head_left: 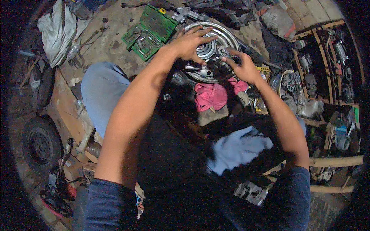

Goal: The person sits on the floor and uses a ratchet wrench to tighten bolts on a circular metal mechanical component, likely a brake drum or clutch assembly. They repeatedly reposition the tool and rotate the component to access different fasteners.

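A round silver metal wheel (227, 35) with a ribbed hub (206, 50) lies in front of me on the workshop floor. My left hand (190, 42) rests flat on its upper left part, fingers spread across the rim. My right hand (243, 66) pinches a small dark metal part (224, 51) at the wheel's lower right, close to the hub. Below the wheel a pink rag (211, 96) lies crumpled. My knees in light blue trousers (101, 90) frame the work.
A green socket set case (151, 30) lies open at the upper left of the wheel. A white cloth (58, 30) sits far left, a small black tyre (40, 144) at lower left. Wooden racks (327, 77) with engine parts stand on the right.
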{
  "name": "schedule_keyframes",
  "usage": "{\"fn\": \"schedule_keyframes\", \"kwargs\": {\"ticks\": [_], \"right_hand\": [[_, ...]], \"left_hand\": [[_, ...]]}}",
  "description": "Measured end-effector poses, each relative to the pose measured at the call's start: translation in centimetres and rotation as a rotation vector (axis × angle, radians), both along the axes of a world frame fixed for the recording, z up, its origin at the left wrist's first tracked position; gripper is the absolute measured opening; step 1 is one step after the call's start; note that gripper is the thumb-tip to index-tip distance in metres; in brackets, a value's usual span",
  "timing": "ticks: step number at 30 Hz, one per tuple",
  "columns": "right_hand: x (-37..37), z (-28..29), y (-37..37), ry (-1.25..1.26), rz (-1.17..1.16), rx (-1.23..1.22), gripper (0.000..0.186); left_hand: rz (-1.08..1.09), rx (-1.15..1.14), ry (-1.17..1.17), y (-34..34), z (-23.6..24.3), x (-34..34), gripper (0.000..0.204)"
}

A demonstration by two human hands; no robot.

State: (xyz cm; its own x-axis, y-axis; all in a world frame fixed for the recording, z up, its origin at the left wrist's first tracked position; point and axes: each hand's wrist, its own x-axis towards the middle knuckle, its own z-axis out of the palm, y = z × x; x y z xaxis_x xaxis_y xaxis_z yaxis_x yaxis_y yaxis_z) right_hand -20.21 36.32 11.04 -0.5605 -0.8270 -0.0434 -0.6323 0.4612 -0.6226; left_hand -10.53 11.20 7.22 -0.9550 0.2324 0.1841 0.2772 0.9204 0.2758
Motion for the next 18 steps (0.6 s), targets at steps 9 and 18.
{"fn": "schedule_keyframes", "kwargs": {"ticks": [9,18], "right_hand": [[-1.8,0.4,0.2,0.158,0.155,0.104,0.046],[0.0,0.1,0.6,0.293,0.066,0.154,0.043]], "left_hand": [[-0.089,0.227,0.208,-0.7,-2.7,-3.0,0.055],[0.098,0.279,0.301,1.0,-2.6,-2.7,0.038]]}}
